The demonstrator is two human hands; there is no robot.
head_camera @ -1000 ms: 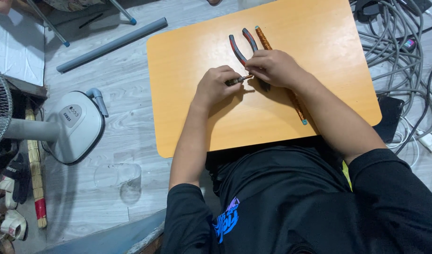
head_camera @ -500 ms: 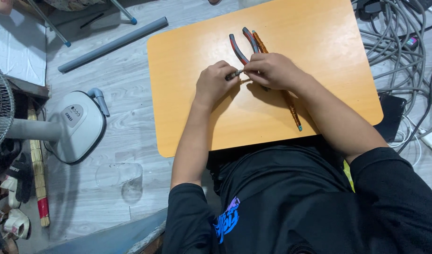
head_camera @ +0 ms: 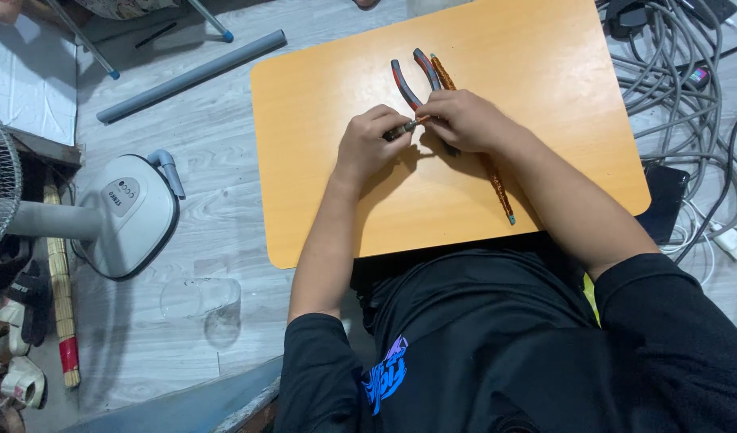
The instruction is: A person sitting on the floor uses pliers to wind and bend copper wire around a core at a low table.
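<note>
Over the table's (head_camera: pixel 320 208) middle, the left hand (head_camera: pixel 367 147) pinches a small dark piece (head_camera: pixel 400 130); the right hand (head_camera: pixel 464 120) grips the pliers (head_camera: pixel 407 80) beside a rusty rod (head_camera: pixel 497 183). Work seems midway, apparently unfinished.

From where I watch, the orange surface (head_camera: pixel 328 200) lies open on its left part and along its far right, so I could slide a hand in from either side. The middle is taken: the pliers (head_camera: pixel 408 80) and the long twisted rod (head_camera: pixel 497 180) lie just beside each other under my right hand (head_camera: pixel 464 120), with my left hand (head_camera: pixel 368 144) close against it. Off the surface, tangled grey cables (head_camera: pixel 673 72) crowd the right, a fan base (head_camera: pixel 131 212) the left.
</note>
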